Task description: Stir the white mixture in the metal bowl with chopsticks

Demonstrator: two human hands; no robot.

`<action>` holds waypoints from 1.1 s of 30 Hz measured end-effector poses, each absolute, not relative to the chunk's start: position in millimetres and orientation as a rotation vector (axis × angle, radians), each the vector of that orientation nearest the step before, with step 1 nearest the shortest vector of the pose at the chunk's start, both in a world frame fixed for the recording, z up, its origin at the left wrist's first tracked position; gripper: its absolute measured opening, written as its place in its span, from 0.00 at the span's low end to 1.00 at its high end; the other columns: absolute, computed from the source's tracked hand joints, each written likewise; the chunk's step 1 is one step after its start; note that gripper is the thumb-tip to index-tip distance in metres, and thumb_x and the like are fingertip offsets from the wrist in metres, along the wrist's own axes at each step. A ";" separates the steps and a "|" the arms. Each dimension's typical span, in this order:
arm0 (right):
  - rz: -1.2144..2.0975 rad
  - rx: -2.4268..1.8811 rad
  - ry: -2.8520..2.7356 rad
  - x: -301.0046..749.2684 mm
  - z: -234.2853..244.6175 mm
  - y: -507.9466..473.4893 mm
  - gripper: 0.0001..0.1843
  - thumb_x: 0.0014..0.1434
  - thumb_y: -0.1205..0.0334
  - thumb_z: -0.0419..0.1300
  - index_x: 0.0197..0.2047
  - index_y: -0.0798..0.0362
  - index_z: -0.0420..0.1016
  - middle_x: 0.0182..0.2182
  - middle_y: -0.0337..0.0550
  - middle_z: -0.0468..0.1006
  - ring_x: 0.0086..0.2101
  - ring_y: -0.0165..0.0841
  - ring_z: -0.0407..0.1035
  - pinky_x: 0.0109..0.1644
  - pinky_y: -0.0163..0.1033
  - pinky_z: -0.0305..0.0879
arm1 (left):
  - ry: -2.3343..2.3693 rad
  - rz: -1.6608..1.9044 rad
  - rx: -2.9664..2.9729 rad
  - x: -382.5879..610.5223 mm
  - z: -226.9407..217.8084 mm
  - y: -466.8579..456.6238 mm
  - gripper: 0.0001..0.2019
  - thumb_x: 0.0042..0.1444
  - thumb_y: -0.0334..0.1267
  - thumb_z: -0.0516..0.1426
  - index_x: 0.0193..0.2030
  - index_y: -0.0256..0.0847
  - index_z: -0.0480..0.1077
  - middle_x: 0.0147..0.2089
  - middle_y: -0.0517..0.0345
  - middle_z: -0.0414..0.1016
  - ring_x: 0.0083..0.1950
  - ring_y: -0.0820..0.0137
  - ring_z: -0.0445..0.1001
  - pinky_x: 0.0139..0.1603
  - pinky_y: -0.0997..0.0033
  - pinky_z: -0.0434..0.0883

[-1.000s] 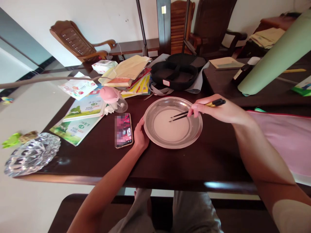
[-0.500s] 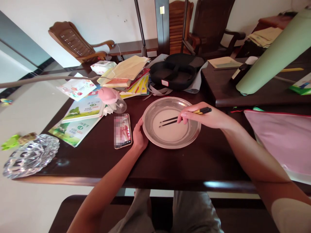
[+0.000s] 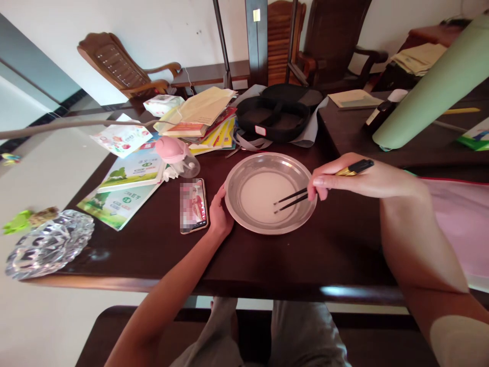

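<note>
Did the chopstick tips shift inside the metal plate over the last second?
Yes. The chopsticks in the right hand moved from mid-plate toward the right rim of the metal plate, which stayed put.

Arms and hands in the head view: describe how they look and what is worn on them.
Both forearms are bare, with no watch, bracelet, ring or glove visible on the left hand or the right hand. A pale short sleeve shows at the right upper arm.

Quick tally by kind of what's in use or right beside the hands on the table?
Hands: 2, left hand, right hand
Chopsticks: 2, one pair
Metal plate: 1
Phone: 1
Total: 6
</note>
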State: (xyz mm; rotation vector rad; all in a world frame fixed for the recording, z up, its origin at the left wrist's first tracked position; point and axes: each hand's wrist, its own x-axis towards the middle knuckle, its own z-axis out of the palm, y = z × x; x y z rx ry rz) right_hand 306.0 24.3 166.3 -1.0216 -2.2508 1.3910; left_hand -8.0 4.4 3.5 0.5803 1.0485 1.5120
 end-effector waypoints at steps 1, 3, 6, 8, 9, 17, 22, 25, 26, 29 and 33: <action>1.410 -0.981 -2.238 300.2 161.9 24.6 0.31 0.73 0.31 0.67 0.33 0.49 0.88 0.35 0.47 0.91 0.36 0.37 0.81 0.47 0.45 0.75 | 1.046 1.510 0.583 -8.3 3.4 4.5 0.18 0.55 0.49 0.68 0.50 0.45 0.88 0.56 0.52 0.93 0.72 0.45 0.84 0.75 0.49 0.79; 1.378 -0.956 -2.184 286.9 151.2 26.0 0.31 0.72 0.31 0.67 0.33 0.50 0.87 0.37 0.48 0.92 0.38 0.38 0.82 0.48 0.45 0.76 | 1.042 1.512 0.579 -8.4 3.3 4.8 0.18 0.56 0.49 0.68 0.49 0.45 0.88 0.56 0.52 0.93 0.72 0.45 0.84 0.75 0.48 0.79; 1.277 -0.975 -2.125 272.7 137.4 29.8 0.33 0.72 0.28 0.65 0.32 0.49 0.85 0.39 0.48 0.92 0.41 0.41 0.83 0.51 0.47 0.77 | 1.040 1.521 0.563 -8.0 3.2 5.3 0.17 0.55 0.48 0.68 0.48 0.45 0.88 0.56 0.52 0.93 0.72 0.45 0.84 0.76 0.48 0.79; 1.206 -1.000 -2.096 272.4 133.8 32.2 0.34 0.71 0.26 0.65 0.28 0.48 0.82 0.39 0.48 0.92 0.43 0.42 0.84 0.53 0.49 0.77 | 1.041 1.526 0.555 -7.7 2.7 5.4 0.17 0.55 0.48 0.68 0.48 0.45 0.88 0.55 0.52 0.93 0.72 0.45 0.84 0.76 0.48 0.79; 1.169 -1.021 -2.080 275.2 134.3 32.8 0.35 0.70 0.26 0.65 0.27 0.47 0.80 0.39 0.48 0.92 0.43 0.43 0.84 0.54 0.49 0.77 | 1.043 1.526 0.555 -7.7 2.4 5.4 0.17 0.55 0.48 0.68 0.49 0.45 0.88 0.55 0.52 0.93 0.72 0.45 0.84 0.76 0.48 0.78; 1.228 -1.165 -2.159 310.2 165.9 23.5 0.34 0.70 0.25 0.67 0.29 0.46 0.85 0.32 0.47 0.89 0.37 0.43 0.82 0.47 0.48 0.75 | 1.066 1.510 0.571 -8.0 2.3 3.9 0.18 0.55 0.50 0.68 0.49 0.45 0.87 0.56 0.52 0.93 0.73 0.45 0.83 0.78 0.50 0.77; 1.433 -0.944 -2.162 288.1 154.6 23.5 0.30 0.71 0.31 0.70 0.31 0.48 0.87 0.36 0.47 0.92 0.37 0.38 0.81 0.48 0.46 0.77 | 1.057 1.510 0.595 -7.4 2.9 4.3 0.20 0.55 0.51 0.68 0.51 0.45 0.87 0.57 0.51 0.93 0.74 0.43 0.82 0.78 0.46 0.77; 1.341 -0.910 -2.111 271.2 138.1 29.4 0.33 0.71 0.29 0.68 0.28 0.49 0.84 0.39 0.48 0.92 0.39 0.39 0.82 0.52 0.47 0.77 | 1.050 1.518 0.591 -8.1 1.9 4.8 0.20 0.55 0.50 0.68 0.52 0.45 0.87 0.57 0.50 0.92 0.74 0.43 0.82 0.78 0.46 0.77; 1.317 -0.922 -2.088 268.3 134.0 31.4 0.34 0.70 0.28 0.67 0.27 0.48 0.82 0.39 0.47 0.92 0.40 0.40 0.82 0.53 0.48 0.77 | 1.049 1.518 0.589 -8.3 1.5 4.8 0.20 0.55 0.50 0.68 0.52 0.45 0.87 0.57 0.50 0.92 0.74 0.44 0.82 0.78 0.46 0.77; 1.243 -1.000 -2.036 270.3 130.4 34.7 0.35 0.69 0.25 0.67 0.26 0.47 0.79 0.40 0.48 0.92 0.43 0.42 0.83 0.55 0.49 0.77 | 1.053 1.508 0.582 -8.7 1.0 4.5 0.20 0.56 0.50 0.68 0.53 0.45 0.87 0.57 0.50 0.93 0.74 0.44 0.83 0.78 0.47 0.77; 1.150 -1.095 -2.028 289.8 142.5 31.1 0.35 0.70 0.26 0.67 0.26 0.47 0.79 0.37 0.48 0.91 0.42 0.42 0.82 0.53 0.48 0.75 | 1.045 1.507 0.586 -8.2 1.4 4.2 0.20 0.56 0.50 0.68 0.52 0.44 0.87 0.57 0.50 0.93 0.73 0.44 0.83 0.77 0.47 0.77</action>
